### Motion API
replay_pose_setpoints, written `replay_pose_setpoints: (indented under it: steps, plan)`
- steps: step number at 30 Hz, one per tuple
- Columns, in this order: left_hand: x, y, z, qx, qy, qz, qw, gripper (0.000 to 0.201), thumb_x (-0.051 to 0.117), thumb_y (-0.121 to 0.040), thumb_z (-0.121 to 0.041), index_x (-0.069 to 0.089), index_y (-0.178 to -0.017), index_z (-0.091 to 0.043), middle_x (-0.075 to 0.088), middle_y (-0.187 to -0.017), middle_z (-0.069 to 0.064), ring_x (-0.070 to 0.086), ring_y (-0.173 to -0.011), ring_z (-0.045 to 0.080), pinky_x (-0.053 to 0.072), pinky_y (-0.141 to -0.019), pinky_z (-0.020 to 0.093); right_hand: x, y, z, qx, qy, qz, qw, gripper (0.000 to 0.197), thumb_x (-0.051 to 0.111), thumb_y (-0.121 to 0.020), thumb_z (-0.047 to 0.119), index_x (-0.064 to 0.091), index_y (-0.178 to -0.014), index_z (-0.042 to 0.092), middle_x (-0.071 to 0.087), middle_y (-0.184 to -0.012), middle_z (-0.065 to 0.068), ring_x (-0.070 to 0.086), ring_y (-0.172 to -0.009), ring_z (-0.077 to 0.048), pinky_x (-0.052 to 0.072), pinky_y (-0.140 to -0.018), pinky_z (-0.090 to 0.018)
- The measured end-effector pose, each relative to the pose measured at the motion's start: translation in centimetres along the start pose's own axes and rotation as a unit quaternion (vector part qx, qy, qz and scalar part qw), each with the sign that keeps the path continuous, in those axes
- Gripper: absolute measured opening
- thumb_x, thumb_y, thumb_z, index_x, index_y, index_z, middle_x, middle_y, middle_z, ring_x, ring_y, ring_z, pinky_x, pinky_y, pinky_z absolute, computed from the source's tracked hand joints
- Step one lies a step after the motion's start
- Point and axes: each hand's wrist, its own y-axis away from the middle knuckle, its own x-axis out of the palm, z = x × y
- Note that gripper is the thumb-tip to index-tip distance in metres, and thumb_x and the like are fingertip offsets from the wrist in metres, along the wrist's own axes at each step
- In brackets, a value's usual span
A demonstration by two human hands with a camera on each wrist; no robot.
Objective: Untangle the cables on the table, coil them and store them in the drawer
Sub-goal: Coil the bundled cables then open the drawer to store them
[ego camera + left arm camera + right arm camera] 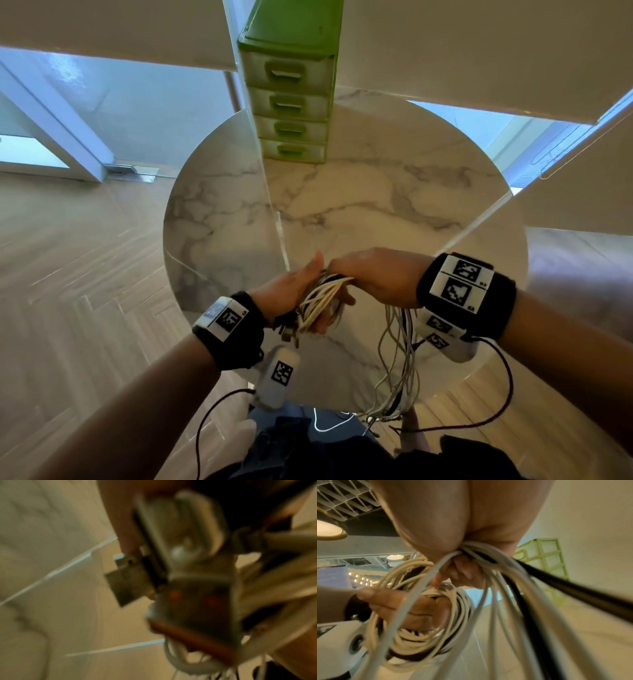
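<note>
Hands meet low in the centre of the head view, above the near edge of the round marble table (394, 192). The left hand (291, 291) has its fingers curled round a coil of cream and grey cables (318, 301); several plugs (289, 334) hang below it, their number blurred in the left wrist view. The right hand (373, 277) pinches a bunch of loose cables (397, 359), pale ones and at least one black, trailing toward the lower frame. One green drawer unit (291, 102) with four drawers stands at upper centre, all pushed in.
</note>
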Motion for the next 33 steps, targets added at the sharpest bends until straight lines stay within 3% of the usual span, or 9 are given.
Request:
replay_pose_setpoints:
  steps: [2, 4, 7, 10, 15, 20, 26, 29, 33]
  plan:
    - [0.1, -0.3, 0.2, 0.014, 0.031, 0.014, 0.999, 0.100, 0.028, -0.044, -0.099, 0.077, -0.080, -0.019, 0.065, -0.071, 0.018, 0.061, -0.069, 0.026, 0.051, -0.063, 0.022, -0.3, -0.2, -0.1, 0.025, 0.002, 0.002, 1.000, 0.022, 0.039, -0.096, 0.011, 0.052, -0.110, 0.022, 0.061, -0.106, 0.000, 0.056, -0.094, -0.018, 0.046, -0.087, -0.035]
    - [0.5, -0.2, 0.0, 0.055, 0.048, 0.082, 0.994, 0.092, 0.033, -0.050, -0.099, 0.077, -0.079, -0.024, 0.063, -0.073, 0.011, 0.058, -0.071, 0.020, 0.049, -0.067, 0.017, -0.6, -0.4, 0.0, 0.042, -0.012, -0.009, 0.999, 0.023, 0.040, -0.096, 0.013, 0.048, -0.116, 0.021, 0.061, -0.106, -0.002, 0.057, -0.091, -0.016, 0.045, -0.081, -0.030]
    - [1.0, 0.2, -0.6, 0.074, 0.071, 0.194, 0.976, 0.072, 0.057, -0.076, -0.064, 0.067, -0.086, 0.006, 0.059, -0.051, -0.014, 0.055, -0.052, -0.003, 0.044, -0.063, 0.010, -1.3, -0.5, -0.2, 0.046, -0.046, -0.020, 0.998, 0.021, 0.042, -0.096, 0.018, 0.035, -0.116, 0.018, 0.057, -0.093, -0.002, 0.050, -0.070, -0.008, 0.040, -0.065, -0.021]
    - [0.7, 0.1, -0.4, 0.067, 0.137, 0.193, 0.969, 0.032, 0.071, -0.072, -0.043, 0.068, -0.080, -0.012, 0.057, -0.046, -0.010, 0.051, -0.042, 0.000, 0.044, -0.056, 0.011, -1.6, -1.1, -1.0, 0.035, -0.064, -0.064, 0.995, 0.018, 0.046, -0.095, 0.019, 0.034, -0.107, 0.023, 0.052, -0.085, 0.006, 0.047, -0.067, -0.002, 0.038, -0.063, -0.013]
    - [0.3, 0.6, -1.1, 0.115, 0.295, 0.079, 0.945, 0.025, 0.079, -0.057, -0.033, 0.065, -0.064, -0.014, 0.051, -0.038, -0.004, 0.046, -0.039, 0.006, 0.041, -0.048, 0.016, -0.1, -2.1, -2.1, 0.072, -0.107, -0.171, 0.977, 0.022, 0.049, -0.094, 0.019, 0.045, -0.115, 0.014, 0.063, -0.096, -0.001, 0.058, -0.080, -0.017, 0.039, -0.066, -0.018]
    - [1.0, 0.7, -2.1, 0.180, 0.462, 0.061, 0.866, 0.014, 0.072, -0.066, -0.017, 0.061, -0.067, -0.009, 0.052, -0.040, -0.005, 0.050, -0.042, 0.006, 0.042, -0.044, 0.017, 1.8, -3.1, -2.9, 0.167, -0.129, -0.170, 0.962, 0.037, 0.052, -0.092, 0.019, 0.040, -0.126, 0.010, 0.061, -0.111, -0.016, 0.058, -0.099, -0.029, 0.035, -0.072, -0.024]
    - [-2.4, 1.1, -4.8, 0.250, 0.495, -0.046, 0.831, 0.008, 0.070, -0.067, -0.023, 0.063, -0.068, -0.018, 0.055, -0.046, -0.010, 0.053, -0.049, 0.001, 0.050, -0.066, 0.022, 7.9, -1.8, -3.6, 0.206, -0.266, -0.144, 0.931, 0.010, 0.044, -0.094, 0.015, 0.042, -0.102, 0.019, 0.049, -0.068, 0.000, 0.051, -0.058, -0.018, 0.056, -0.064, -0.037]
    - [-3.5, 0.5, -4.6, 0.241, 0.550, -0.137, 0.788, 0.005, 0.059, -0.073, -0.016, 0.060, -0.075, -0.012, 0.049, -0.046, -0.009, 0.049, -0.046, 0.004, 0.050, -0.067, 0.022, 8.8, -2.1, -2.4, 0.204, -0.274, -0.132, 0.931, 0.009, 0.043, -0.094, 0.020, 0.043, -0.103, 0.020, 0.047, -0.071, 0.000, 0.045, -0.062, -0.018, 0.047, -0.059, -0.036]
    - [-4.6, -0.2, -3.0, 0.202, 0.530, -0.230, 0.791, 0.023, 0.053, -0.082, -0.023, 0.069, -0.089, -0.009, 0.049, -0.052, -0.010, 0.045, -0.062, 0.005, 0.049, -0.067, 0.025, 8.3, -1.9, -1.0, 0.183, -0.181, -0.075, 0.963, 0.021, 0.045, -0.096, 0.028, 0.045, -0.110, 0.013, 0.053, -0.076, 0.002, 0.050, -0.074, -0.023, 0.041, -0.068, -0.033]
